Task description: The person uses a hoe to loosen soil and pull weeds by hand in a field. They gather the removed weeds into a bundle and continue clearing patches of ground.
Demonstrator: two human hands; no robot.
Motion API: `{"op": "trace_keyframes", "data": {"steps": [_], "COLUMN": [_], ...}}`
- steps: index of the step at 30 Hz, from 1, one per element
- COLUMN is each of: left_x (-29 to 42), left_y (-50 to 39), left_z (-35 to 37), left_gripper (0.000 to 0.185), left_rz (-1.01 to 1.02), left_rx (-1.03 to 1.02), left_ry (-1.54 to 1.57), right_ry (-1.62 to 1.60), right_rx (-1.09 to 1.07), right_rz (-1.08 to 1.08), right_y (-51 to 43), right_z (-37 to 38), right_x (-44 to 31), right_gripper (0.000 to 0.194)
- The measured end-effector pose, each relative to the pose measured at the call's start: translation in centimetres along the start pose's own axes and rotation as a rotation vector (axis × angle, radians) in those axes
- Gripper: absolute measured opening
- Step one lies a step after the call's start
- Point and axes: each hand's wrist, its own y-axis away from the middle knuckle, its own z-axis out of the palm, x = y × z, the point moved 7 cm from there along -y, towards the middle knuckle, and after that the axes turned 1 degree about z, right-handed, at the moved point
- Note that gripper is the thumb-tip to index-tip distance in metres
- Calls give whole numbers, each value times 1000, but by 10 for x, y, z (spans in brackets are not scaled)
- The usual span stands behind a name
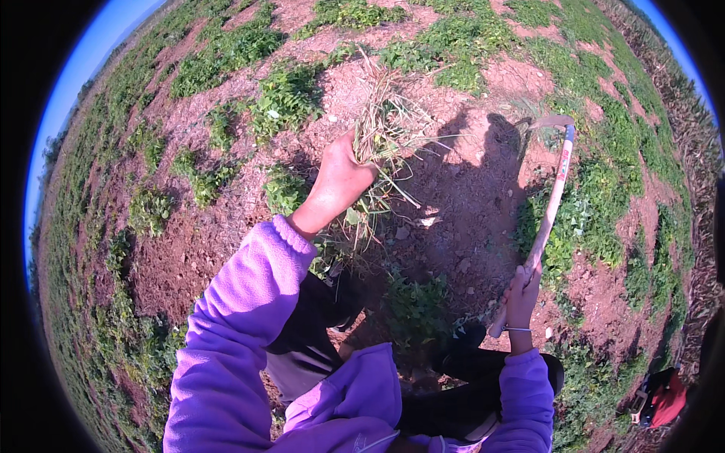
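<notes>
My left hand [344, 172], at the end of a purple fleece sleeve, grips a bundle of pulled weeds [391, 124] with dry, straw-coloured stalks and some green blades. The bundle is held up in front of me, with loose stems hanging beneath the fist. On the right, my right hand [521, 297] is closed around the lower part of a long wooden handle [550, 212]. That handle belongs to a sickle, whose curved metal blade [552, 121] points left at the far end. Part of the blade lies against dark shadow, so its tip is hard to make out.
Leafy green crop plants [289, 102] grow in patches over reddish soil [192, 266]. One low plant [419, 306] stands between my feet. Dry stalks [694, 147] border the field at the right. A red item [668, 399] lies at the lower right.
</notes>
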Motion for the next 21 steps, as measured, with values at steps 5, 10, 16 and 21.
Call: {"op": "trace_keyframes", "data": {"steps": [5,10,16,21], "left_x": [4,2,7,15], "left_y": [-5,-6,-2,-2], "left_z": [4,6,7,11], "left_gripper": [34,32,32,34], "left_rz": [-11,74,59,28], "left_rx": [-12,24,4,-29], "left_ry": [9,-59,-19,-41], "right_ry": [-21,-107,-55,222], "right_rx": [-152,-403,-325,-84], "right_rz": [264,707,265,-68], "right_y": [9,68,34,-2], "right_z": [10,43,25,-2], "right_x": [49,112,28,1], "right_gripper": [32,31,58,59]}}
